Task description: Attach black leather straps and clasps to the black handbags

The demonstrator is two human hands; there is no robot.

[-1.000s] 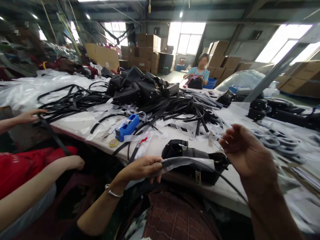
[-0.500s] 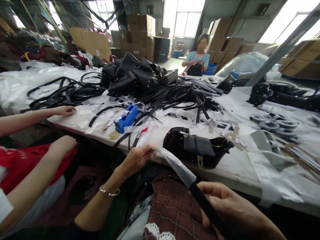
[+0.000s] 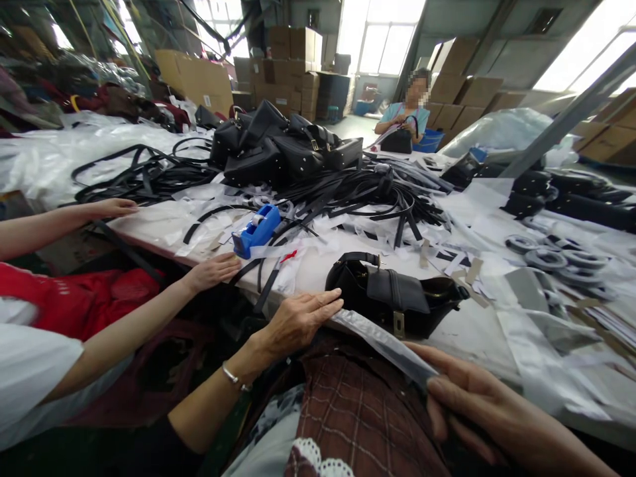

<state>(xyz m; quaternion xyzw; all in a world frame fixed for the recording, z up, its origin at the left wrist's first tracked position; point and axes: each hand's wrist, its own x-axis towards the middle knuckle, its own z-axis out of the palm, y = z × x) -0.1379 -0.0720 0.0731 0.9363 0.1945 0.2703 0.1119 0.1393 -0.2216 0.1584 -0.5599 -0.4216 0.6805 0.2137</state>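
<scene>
My left hand [image 3: 298, 321] rests near the table's front edge, fingers stretched out and pressed on one end of a strap in a clear plastic sleeve [image 3: 382, 344]. My right hand [image 3: 477, 404], low at the right, pinches the sleeve's other end over my checked lap. A small black handbag [image 3: 392, 298] lies on the white table [image 3: 477, 331] just behind the sleeve. What lies inside the sleeve at my right hand is hidden.
A co-worker's two hands [image 3: 213, 270] [image 3: 112, 209] lie on the table edge at the left. A blue tape dispenser [image 3: 256, 230], a tangle of black straps [image 3: 358, 195], stacked black bags [image 3: 283, 152] and tape rolls [image 3: 546, 255] cover the table. Another person sits at the far end [image 3: 405, 122].
My left hand has flattened onto the sleeve's end. The sleeve now covers the strap up to my right hand. The co-worker's nearer hand moved up onto the table edge.
</scene>
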